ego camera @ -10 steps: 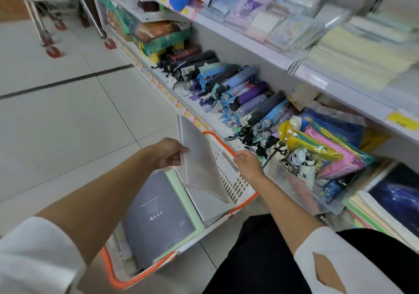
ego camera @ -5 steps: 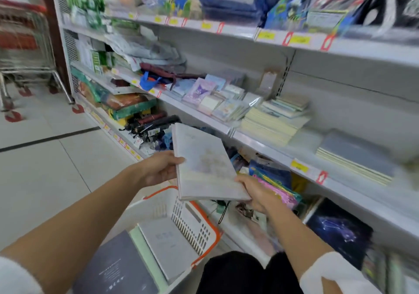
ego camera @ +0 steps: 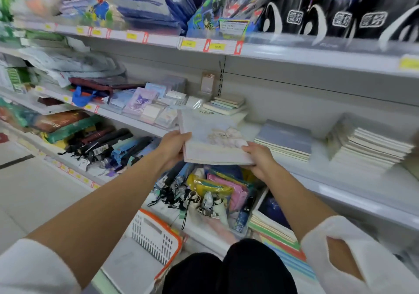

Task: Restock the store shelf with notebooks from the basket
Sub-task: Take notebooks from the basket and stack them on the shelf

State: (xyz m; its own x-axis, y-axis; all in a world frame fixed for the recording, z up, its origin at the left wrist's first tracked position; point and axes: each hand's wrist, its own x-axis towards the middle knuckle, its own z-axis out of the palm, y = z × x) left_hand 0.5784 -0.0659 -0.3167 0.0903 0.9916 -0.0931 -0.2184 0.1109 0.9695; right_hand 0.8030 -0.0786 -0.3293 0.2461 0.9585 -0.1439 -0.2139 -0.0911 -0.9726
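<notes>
A pale grey notebook (ego camera: 210, 135) with a faint drawing on its cover is held flat in front of the middle shelf (ego camera: 353, 181). My left hand (ego camera: 173, 145) grips its left edge, thumb on top. My right hand (ego camera: 258, 157) grips its near right corner. Just beyond it on the shelf lies a low pile of blue-grey notebooks (ego camera: 285, 138), and a taller pile of white notebooks (ego camera: 369, 145) lies further right. The white basket (ego camera: 156, 234) with an orange rim sits on the floor below my arms, with pale notebooks inside.
Small notepads and sticker packs (ego camera: 158, 105) crowd the middle shelf to the left. Folded umbrellas (ego camera: 108, 144) and coloured pouches (ego camera: 224, 187) fill the lower shelf. Black bags (ego camera: 340, 10) hang on the top shelf. Floor tiles lie to the left.
Both hands have lifted the notebook out of the basket and carried it up and forward to the middle shelf. The view has risen from the floor to the shelves.
</notes>
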